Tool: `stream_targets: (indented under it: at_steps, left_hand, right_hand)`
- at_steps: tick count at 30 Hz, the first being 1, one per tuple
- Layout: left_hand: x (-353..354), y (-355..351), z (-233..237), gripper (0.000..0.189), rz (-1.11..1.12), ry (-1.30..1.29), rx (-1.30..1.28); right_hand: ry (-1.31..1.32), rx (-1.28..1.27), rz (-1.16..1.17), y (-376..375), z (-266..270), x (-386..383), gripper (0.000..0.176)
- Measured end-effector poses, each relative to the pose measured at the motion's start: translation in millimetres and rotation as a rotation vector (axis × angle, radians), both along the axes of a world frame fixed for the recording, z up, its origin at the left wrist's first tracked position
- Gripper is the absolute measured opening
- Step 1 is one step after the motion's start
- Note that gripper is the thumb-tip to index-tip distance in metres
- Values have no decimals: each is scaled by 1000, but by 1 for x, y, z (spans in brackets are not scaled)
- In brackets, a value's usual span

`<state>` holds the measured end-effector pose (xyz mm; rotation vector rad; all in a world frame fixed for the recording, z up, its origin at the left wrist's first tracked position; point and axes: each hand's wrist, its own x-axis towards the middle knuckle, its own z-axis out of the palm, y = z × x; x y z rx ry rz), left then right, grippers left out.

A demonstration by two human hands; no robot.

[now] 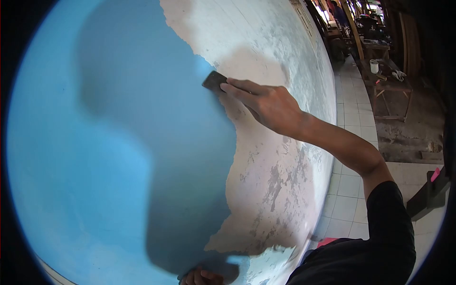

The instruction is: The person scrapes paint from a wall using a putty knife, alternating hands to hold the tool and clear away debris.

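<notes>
My right hand (pixel 273 104) is closed on a dark, flat scraper (pixel 215 81), pressed against the wall at the ragged border of the blue paint (pixel 190 142). To its right is a stripped, whitish-pink patch (pixel 256 152) with grey marks. At the bottom edge of the view my left hand (pixel 202 276) is partly visible, its fingers curled close to the wall. Whatever it may hold is hidden. A shadow falls across much of the blue paint.
Pale floor tiles (pixel 349 209) run along the foot of the wall. At the upper right stands a wooden table (pixel 392 84) with a white cup (pixel 374 66) and small items on it. A dark piece of furniture (pixel 427 194) with something pink on it is at the right edge.
</notes>
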<state>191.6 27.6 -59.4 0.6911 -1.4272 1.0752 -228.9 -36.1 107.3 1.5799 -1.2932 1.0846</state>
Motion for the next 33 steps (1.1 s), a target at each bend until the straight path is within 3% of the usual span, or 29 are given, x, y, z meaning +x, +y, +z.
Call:
stream_targets:
  at_steps: [6, 9, 12, 15, 21, 23, 30, 33]
  left_hand:
    - [-5, -2, 1, 24, -7, 35, -7]
    - [-8, 1, 4, 25, 18, 50, -14]
    - [-11, -4, 4, 27, -19, 76, -49]
    - [-9, -5, 1, 31, -44, 108, -72]
    - [-10, -9, 1, 39, -23, 136, -110]
    - [-12, -11, 1, 41, -26, 165, -140]
    - [-12, -14, 1, 35, -11, 134, -155]
    - [-11, -10, 4, 33, -2, 117, -110]
  right_hand:
    - [76, -26, -9, 3, -13, 1, 54]
    - [22, 0, -15, 1, 10, 2, 52]
    - [13, -70, 93, 0, 7, -1, 51]
    - [52, 8, 10, 8, -6, 2, 49]
    - [17, -8, 44, 2, 19, -3, 48]
    - [49, 15, 17, 8, -3, -2, 49]
    - [12, 22, 23, 4, 14, -3, 52]
    - [61, 40, 0, 12, -10, 3, 52]
